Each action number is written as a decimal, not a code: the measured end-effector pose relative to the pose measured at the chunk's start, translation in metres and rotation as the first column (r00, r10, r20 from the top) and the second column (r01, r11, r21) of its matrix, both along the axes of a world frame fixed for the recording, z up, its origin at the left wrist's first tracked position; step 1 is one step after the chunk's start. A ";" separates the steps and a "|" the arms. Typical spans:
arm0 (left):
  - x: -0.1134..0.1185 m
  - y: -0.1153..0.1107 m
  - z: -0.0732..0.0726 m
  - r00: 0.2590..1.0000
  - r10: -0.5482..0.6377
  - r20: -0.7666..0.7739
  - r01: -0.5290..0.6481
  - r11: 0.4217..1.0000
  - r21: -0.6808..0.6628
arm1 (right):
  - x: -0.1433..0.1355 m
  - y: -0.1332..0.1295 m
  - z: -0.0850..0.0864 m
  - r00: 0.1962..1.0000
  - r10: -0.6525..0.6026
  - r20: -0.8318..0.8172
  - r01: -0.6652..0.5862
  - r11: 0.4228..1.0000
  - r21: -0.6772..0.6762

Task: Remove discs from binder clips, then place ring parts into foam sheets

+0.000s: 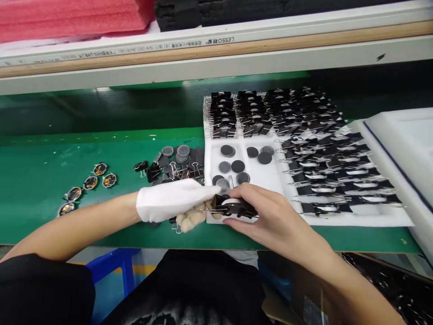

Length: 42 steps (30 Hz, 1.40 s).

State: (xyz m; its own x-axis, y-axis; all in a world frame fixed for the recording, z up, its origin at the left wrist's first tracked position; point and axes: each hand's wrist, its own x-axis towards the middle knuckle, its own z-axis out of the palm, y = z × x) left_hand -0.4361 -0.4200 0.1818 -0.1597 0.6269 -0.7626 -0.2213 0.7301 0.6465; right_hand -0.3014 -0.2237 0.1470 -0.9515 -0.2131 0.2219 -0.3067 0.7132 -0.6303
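Note:
My left hand (179, 198), in a white glove with tan fingertips, grips the left end of a black clip assembly (233, 206) with a pale round part in its middle. Bare, my right hand (267, 210) pinches the assembly's right side between thumb and fingers. The assembly is over the front edge of a white foam tray (279, 174). Dark and grey discs (238, 166) lie in the tray just behind my hands. Left of the tray, loose binder clips (154, 171) and more discs (183, 151) form a pile, partly hidden by the glove.
Rows of clipped assemblies (321, 176) fill the tray's back and right. Several round metal-rimmed pieces (90, 183) lie on the green table (30, 180) at left. A shelf (304, 56) with pink foam (74, 18) spans the back; white foam (402, 135) stands at right.

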 end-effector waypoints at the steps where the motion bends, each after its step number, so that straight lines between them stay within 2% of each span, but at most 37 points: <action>1: -0.001 0.004 -0.002 0.999 -0.004 0.033 0.004 1.000 -0.013 | 0.002 0.001 0.001 1.000 0.015 -0.016 -0.015 1.000 0.006; 4: -0.001 0.012 -0.006 0.994 0.007 0.107 -0.005 1.000 -0.020 | 0.009 0.006 0.008 0.991 0.078 -0.109 -0.069 0.994 0.090; 6: -0.003 0.016 -0.006 0.995 0.026 0.098 -0.030 0.999 0.037 | 0.014 0.014 0.014 0.974 0.114 -0.197 -0.075 0.978 0.196; 8: -0.007 0.019 -0.003 0.999 0.024 0.048 -0.029 0.993 0.115 | 0.016 0.031 0.021 0.950 0.107 -0.295 -0.021 0.960 0.278; 11: -0.020 0.026 0.005 0.992 0.046 -0.118 -0.019 0.976 0.217 | 0.003 0.067 0.027 0.928 -0.094 -0.361 0.217 0.923 0.319; 13: -0.033 0.038 0.008 0.952 0.128 -0.278 -0.043 0.955 0.292 | -0.019 0.085 0.022 0.933 -0.237 -0.272 0.333 0.855 0.398; 15: -0.045 0.054 0.005 0.856 0.235 -0.461 -0.059 0.929 0.365 | -0.046 0.088 0.008 0.949 -0.298 -0.098 0.302 0.780 0.548; 17: -0.057 0.072 0.000 0.702 0.308 -0.642 -0.042 0.918 0.394 | -0.071 0.078 -0.011 0.918 -0.396 0.010 0.287 0.685 0.670; 19: -0.066 0.089 -0.007 0.549 0.335 -0.766 -0.022 0.922 0.387 | -0.087 0.063 -0.029 0.872 -0.487 0.040 0.306 0.608 0.733; 21: -0.071 0.101 -0.011 0.471 0.343 -0.813 -0.007 0.923 0.385 | -0.093 0.050 -0.040 0.845 -0.534 0.018 0.342 0.566 0.750; 23: -0.074 0.110 -0.014 0.452 0.353 -0.819 0.002 0.918 0.396 | -0.092 0.044 -0.043 0.841 -0.540 0.014 0.346 0.558 0.754; 27: -0.075 0.124 -0.019 0.415 0.352 -0.839 0.020 0.918 0.395 | -0.074 0.039 -0.032 0.874 -0.482 0.065 0.259 0.573 0.777; 30: -0.074 0.136 -0.030 0.401 0.368 -0.839 0.066 0.902 0.428 | -0.051 0.033 -0.027 0.897 -0.440 0.025 0.262 0.579 0.772; 33: -0.070 0.146 -0.044 0.385 0.384 -0.839 0.128 0.878 0.461 | -0.026 0.028 -0.030 0.919 -0.393 0.023 0.239 0.603 0.761; 35: -0.066 0.152 -0.051 0.360 0.371 -0.856 0.133 0.888 0.441 | -0.015 0.028 -0.033 0.930 -0.367 0.026 0.221 0.612 0.760; 38: -0.060 0.157 -0.058 0.324 0.333 -0.886 0.128 0.912 0.389 | -0.013 0.034 -0.037 0.944 -0.329 -0.017 0.230 0.621 0.749; 42: -0.058 0.162 -0.063 0.262 0.280 -0.924 0.158 0.932 0.327 | -0.028 0.041 -0.041 0.947 -0.312 -0.078 0.269 0.636 0.724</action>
State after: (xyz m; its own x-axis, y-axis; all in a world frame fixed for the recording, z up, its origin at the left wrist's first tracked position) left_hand -0.4939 -0.2585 0.1185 -0.6686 0.7163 0.1997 0.6728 0.4685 0.5726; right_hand -0.3298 -0.1825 0.1058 -0.9974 0.0050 0.0719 0.0128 0.9941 0.1078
